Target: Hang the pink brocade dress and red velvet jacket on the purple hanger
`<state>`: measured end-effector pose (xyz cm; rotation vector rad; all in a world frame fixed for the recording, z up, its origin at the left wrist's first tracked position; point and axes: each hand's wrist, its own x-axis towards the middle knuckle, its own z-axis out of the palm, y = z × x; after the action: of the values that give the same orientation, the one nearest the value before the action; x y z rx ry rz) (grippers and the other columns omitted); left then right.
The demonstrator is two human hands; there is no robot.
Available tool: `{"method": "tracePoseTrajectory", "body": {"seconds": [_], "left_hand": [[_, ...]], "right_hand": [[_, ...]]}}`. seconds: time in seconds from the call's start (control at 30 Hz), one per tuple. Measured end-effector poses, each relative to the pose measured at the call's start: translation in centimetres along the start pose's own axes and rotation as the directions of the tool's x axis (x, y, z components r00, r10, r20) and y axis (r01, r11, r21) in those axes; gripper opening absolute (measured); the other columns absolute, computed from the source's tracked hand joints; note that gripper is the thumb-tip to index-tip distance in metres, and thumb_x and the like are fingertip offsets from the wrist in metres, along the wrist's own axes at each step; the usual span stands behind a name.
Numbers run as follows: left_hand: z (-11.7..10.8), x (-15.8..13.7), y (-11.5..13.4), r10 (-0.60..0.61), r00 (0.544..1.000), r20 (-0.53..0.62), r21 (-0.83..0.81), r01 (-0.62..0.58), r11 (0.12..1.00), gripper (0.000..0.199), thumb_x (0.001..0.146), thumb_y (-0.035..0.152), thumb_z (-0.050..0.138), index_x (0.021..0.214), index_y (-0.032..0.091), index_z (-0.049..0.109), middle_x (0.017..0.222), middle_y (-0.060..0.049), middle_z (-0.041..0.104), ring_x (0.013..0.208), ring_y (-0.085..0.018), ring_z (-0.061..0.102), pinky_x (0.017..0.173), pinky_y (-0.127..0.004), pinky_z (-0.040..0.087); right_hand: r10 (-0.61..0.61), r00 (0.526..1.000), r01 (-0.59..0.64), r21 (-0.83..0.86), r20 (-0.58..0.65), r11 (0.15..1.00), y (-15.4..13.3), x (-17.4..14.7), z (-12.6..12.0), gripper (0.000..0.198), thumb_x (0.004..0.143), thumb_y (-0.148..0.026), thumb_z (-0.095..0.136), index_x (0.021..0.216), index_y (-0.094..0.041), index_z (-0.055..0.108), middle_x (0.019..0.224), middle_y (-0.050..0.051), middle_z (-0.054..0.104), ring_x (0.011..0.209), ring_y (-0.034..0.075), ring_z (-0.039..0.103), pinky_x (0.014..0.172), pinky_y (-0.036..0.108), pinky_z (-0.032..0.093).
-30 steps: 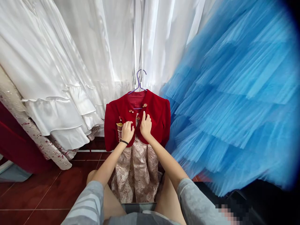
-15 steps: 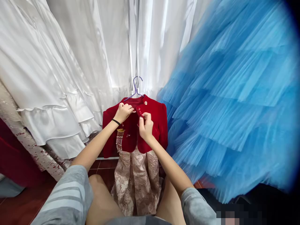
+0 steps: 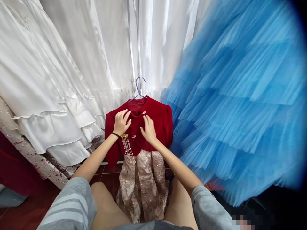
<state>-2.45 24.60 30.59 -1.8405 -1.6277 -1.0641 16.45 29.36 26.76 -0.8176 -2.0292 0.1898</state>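
Note:
A red velvet jacket (image 3: pixel 162 123) hangs on a purple hanger (image 3: pixel 137 89) in front of me, over a shiny pinkish-beige brocade skirt (image 3: pixel 146 179). My left hand (image 3: pixel 122 123) is at the jacket's left front just below the collar, fingers spread, with nothing in it. On the other side of the front opening, my right hand (image 3: pixel 149 130) rests on or close above the velvet, thumb and fingers apart. A jewelled clasp (image 3: pixel 143 112) shows near the collar and another ornament (image 3: pixel 133 136) lower down. Below my left hand dangles a gold brooch (image 3: pixel 127 143) with beaded tassels.
White satin ruffled dresses (image 3: pixel 50 127) hang at the left, beside a floral-patterned cloth (image 3: pixel 35 159). Behind the jacket are white drapes (image 3: pixel 110 48). A large blue tiered tulle gown (image 3: pixel 240 95) fills the right side. The floor (image 3: pixel 110 177) has dark red tiles.
Both hands have let go of the jacket's front edges and opened. The collar edges, held apart before, now meet near the jewelled clasp. My left hand has moved slightly down and left.

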Motion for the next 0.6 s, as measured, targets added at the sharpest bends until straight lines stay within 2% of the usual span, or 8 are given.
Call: {"method": "tracePoseTrajectory", "body": {"seconds": [0.07,0.13,0.2,0.27,0.33,0.43,0.53,0.6], "left_hand": [[1.7,-2.1,0.2,-0.237,0.965,-0.11,0.059,0.245,0.968,0.075,0.086,0.042,0.06,0.149,0.01,0.035,0.155,-0.027,0.029,0.147,-0.039,0.022,0.118,-0.06,0.016],[3.5,-3.8,0.5,-0.434,0.885,-0.17,0.083,0.451,0.889,0.103,0.077,0.052,0.069,0.152,0.003,0.019,0.157,-0.035,0.013,0.149,-0.046,0.009,0.116,-0.066,0.012],[4.3,-4.8,0.1,-0.549,0.811,-0.202,0.079,0.572,0.816,0.115,0.072,0.058,0.072,0.153,0.001,0.013,0.157,-0.038,0.007,0.149,-0.049,0.006,0.115,-0.067,0.013],[3.3,-5.0,-1.6,-0.588,0.765,-0.263,0.061,0.621,0.781,0.104,0.076,0.054,0.069,0.153,0.005,0.019,0.158,-0.035,0.013,0.148,-0.047,0.013,0.115,-0.066,0.015],[0.8,-4.3,-4.6,-0.539,0.8,-0.262,0.042,0.568,0.822,0.075,0.085,0.042,0.059,0.149,0.012,0.035,0.153,-0.027,0.032,0.145,-0.042,0.027,0.115,-0.063,0.02],[-3.4,-1.3,-9.9,-0.418,0.899,-0.13,-0.07,0.413,0.908,0.042,0.09,0.023,0.044,0.128,0.02,0.061,0.134,-0.016,0.058,0.134,-0.034,0.044,0.116,-0.056,0.025],[-5.1,3.2,-12.9,-0.424,0.903,-0.067,-0.258,0.395,0.882,0.034,0.091,0.019,0.042,0.114,0.018,0.068,0.125,-0.013,0.064,0.127,-0.03,0.05,0.116,-0.053,0.028],[-4.3,5.4,-12.6,-0.405,0.914,-0.002,-0.352,0.379,0.856,0.028,0.095,0.024,0.046,0.114,0.016,0.066,0.121,-0.012,0.065,0.118,-0.027,0.057,0.109,-0.051,0.04]], "right_hand": [[0.094,0.984,-0.11,-0.103,-0.15,0.989,1.1,1.0,-1.1,0.086,0.085,-0.033,0.06,0.156,-0.014,0.016,0.163,0.022,0.006,0.15,0.039,0.008,0.115,0.065,0.019],[0.166,0.965,-0.204,-0.183,-0.205,0.962,2.4,2.1,-1.6,0.102,0.078,-0.039,0.069,0.157,-0.012,0.011,0.163,0.026,-0.007,0.15,0.044,-0.003,0.11,0.074,0.011],[0.212,0.951,-0.264,-0.234,-0.227,0.936,3.9,3.0,-2.5,0.099,0.077,-0.033,0.069,0.156,-0.01,0.013,0.162,0.027,-0.005,0.15,0.045,-0.005,0.107,0.078,0.004],[0.22,0.944,-0.28,-0.245,-0.247,0.928,5.7,3.6,-4.6,0.081,0.081,-0.02,0.057,0.155,-0.014,0.023,0.164,0.022,0.008,0.151,0.041,0.001,0.109,0.077,0.004],[0.168,0.959,-0.215,-0.198,-0.23,0.956,7.7,4.2,-7.8,0.07,0.081,-0.007,0.042,0.15,-0.02,0.04,0.16,0.012,0.031,0.15,0.033,0.02,0.116,0.069,0.012],[0.072,0.971,-0.081,-0.03,-0.228,0.996,10.6,6.8,-13.0,0.062,0.077,-0.002,0.035,0.127,-0.022,0.065,0.135,0.006,0.062,0.132,0.023,0.049,0.117,0.048,0.031],[0.161,0.959,-0.116,0.196,-0.232,0.974,12.1,11.2,-15.5,0.042,0.085,-0.005,0.036,0.104,-0.013,0.073,0.113,0.011,0.071,0.111,0.019,0.061,0.106,0.037,0.043],[0.209,0.962,-0.154,0.282,-0.174,0.947,12.3,13.5,-15.0,0.032,0.094,-0.013,0.039,0.096,-0.011,0.071,0.101,0.01,0.072,0.094,0.015,0.065,0.092,0.033,0.051]]}}
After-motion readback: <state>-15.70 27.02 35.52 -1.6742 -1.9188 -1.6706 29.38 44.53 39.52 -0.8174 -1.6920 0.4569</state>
